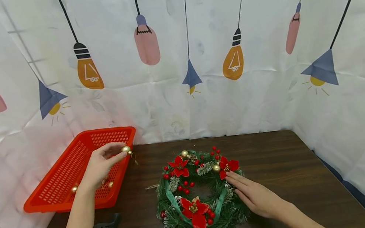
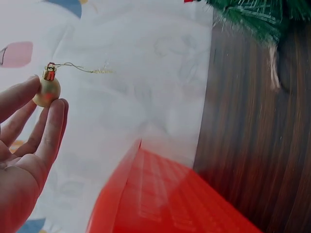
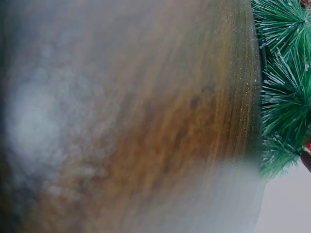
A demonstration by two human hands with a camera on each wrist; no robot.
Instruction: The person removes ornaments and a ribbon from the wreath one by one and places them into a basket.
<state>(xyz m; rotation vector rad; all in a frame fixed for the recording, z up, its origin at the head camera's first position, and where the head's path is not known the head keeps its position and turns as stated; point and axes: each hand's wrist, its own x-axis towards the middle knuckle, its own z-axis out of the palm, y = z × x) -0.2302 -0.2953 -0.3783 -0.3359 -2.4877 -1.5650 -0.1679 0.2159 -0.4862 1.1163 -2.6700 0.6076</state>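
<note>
Between thumb and fingertips my left hand [image 1: 102, 163] pinches a small gold ball ornament [image 1: 126, 149], over the right side of the red basket. In the left wrist view the ornament [image 2: 47, 91] has a shiny cap and a thin gold hanging string trailing from it. My right hand [image 1: 259, 197] lies with straight fingers at the right side of a green Christmas wreath [image 1: 177, 224], fingertips right at a red poinsettia [image 1: 228, 165]. Two gold balls, red berries, poinsettias and a green ribbon [image 1: 219, 205] show on the wreath. In the right wrist view only wreath needles [image 3: 286, 97] and blurred tabletop appear.
The red plastic basket [image 1: 53, 183] stands at the left of the dark wooden table [image 1: 269, 149], with several gold balls [image 1: 74, 189] inside. Behind the table hangs a white curtain [image 1: 168, 108] printed with lamps. A dark strap sits at my left wrist.
</note>
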